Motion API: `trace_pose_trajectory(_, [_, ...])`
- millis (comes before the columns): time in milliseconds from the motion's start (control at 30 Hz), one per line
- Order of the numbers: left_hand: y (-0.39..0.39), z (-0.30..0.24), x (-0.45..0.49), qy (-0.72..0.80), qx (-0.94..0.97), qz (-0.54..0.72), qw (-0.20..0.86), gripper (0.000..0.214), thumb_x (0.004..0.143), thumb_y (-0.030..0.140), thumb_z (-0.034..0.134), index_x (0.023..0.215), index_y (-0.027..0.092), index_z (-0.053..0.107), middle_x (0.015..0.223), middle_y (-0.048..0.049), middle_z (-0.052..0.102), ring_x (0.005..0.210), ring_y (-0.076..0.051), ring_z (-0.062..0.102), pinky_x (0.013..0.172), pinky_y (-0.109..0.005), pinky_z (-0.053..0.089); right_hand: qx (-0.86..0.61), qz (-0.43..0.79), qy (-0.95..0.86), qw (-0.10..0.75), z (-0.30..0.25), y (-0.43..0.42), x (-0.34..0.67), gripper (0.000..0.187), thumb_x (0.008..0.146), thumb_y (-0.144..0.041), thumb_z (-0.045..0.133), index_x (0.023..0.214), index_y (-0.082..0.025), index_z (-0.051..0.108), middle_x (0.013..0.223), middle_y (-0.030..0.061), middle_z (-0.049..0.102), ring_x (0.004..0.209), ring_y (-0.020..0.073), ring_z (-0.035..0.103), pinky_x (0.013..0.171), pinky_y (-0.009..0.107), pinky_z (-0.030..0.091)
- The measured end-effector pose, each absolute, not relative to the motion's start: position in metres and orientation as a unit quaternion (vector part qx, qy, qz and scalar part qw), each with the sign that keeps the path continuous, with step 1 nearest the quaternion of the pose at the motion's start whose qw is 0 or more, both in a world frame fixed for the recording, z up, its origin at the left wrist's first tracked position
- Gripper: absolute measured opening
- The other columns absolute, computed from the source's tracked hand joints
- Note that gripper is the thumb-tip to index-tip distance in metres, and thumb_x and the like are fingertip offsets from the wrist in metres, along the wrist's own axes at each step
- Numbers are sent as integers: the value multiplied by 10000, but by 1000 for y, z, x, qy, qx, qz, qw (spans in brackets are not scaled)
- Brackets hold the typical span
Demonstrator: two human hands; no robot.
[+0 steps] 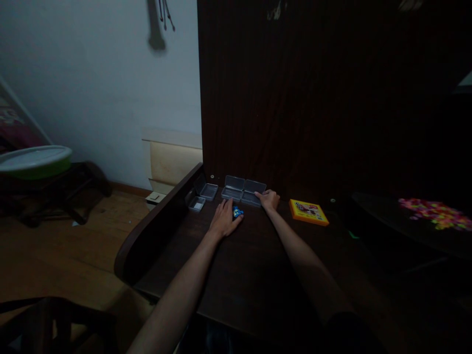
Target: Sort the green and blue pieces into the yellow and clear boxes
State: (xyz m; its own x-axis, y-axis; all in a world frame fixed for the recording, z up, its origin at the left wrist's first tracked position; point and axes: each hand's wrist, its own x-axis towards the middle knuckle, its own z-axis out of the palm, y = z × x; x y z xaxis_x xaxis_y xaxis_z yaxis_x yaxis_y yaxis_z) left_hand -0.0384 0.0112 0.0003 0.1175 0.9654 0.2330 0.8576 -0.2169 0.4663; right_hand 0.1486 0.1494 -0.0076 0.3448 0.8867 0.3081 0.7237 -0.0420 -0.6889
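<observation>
My left hand (223, 219) lies flat on the dark desk with its fingers stretched and the thumb apart. Beside its palm, between thumb and fingers, sits a small heap of blue pieces (237, 212) with lighter bits among them; their kind is too small to make out. With curled fingers, my right hand (270, 199) grips the right edge of a clear plastic box (251, 197) whose lid stands up. Another clear box (232, 193), lid raised too, adjoins it on the left. Further left are two smaller open clear boxes, one (209, 191) behind the other (196, 203).
A yellow-orange box (309, 212) lies right of my right hand. Many pink and yellow bits (435, 214) are spread on a dark surface at far right. The desk has a raised left side panel (158, 223) and a dark back panel (295, 98). A green basin (37, 164) stands left.
</observation>
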Motion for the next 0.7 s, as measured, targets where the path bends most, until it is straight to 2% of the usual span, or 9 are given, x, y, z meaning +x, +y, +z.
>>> trace_pose_trajectory(167, [12, -2, -40, 615, 741, 247, 106, 748, 898, 510, 433, 1461, 46, 270, 1536, -191, 325, 1463, -322, 203, 1186, -447, 217, -704, 97, -569, 413, -8, 147, 142, 279, 642, -420, 787, 725, -206, 628, 778, 125, 727, 797, 274, 690, 708, 339, 517])
trace_pose_trajectory(333, [13, -4, -40, 614, 739, 256, 108, 736, 891, 526, 442, 1460, 89, 276, 1536, -173, 334, 1464, -316, 206, 1184, -459, 226, -684, 99, -588, 421, -7, 142, 142, 251, 674, -355, 730, 845, -213, 615, 736, 54, 717, 754, 228, 683, 713, 306, 509])
trace_pose_trajectory(467, [14, -4, -40, 618, 735, 256, 107, 735, 883, 539, 455, 1455, 109, 285, 1536, -167, 339, 1463, -317, 213, 1180, -464, 235, -678, 104, -601, 411, -7, 137, 146, 166, 661, -268, 698, 793, -222, 609, 696, 16, 700, 721, 203, 674, 705, 283, 501])
trace_pose_trajectory(700, [14, -2, -40, 626, 738, 229, 110, 751, 897, 551, 429, 1452, 64, 294, 1543, -177, 321, 1473, -308, 181, 1195, -437, 208, -690, 106, -596, 396, -3, 135, 161, 101, 673, -216, 673, 745, -223, 603, 700, 25, 699, 740, 205, 675, 715, 285, 502])
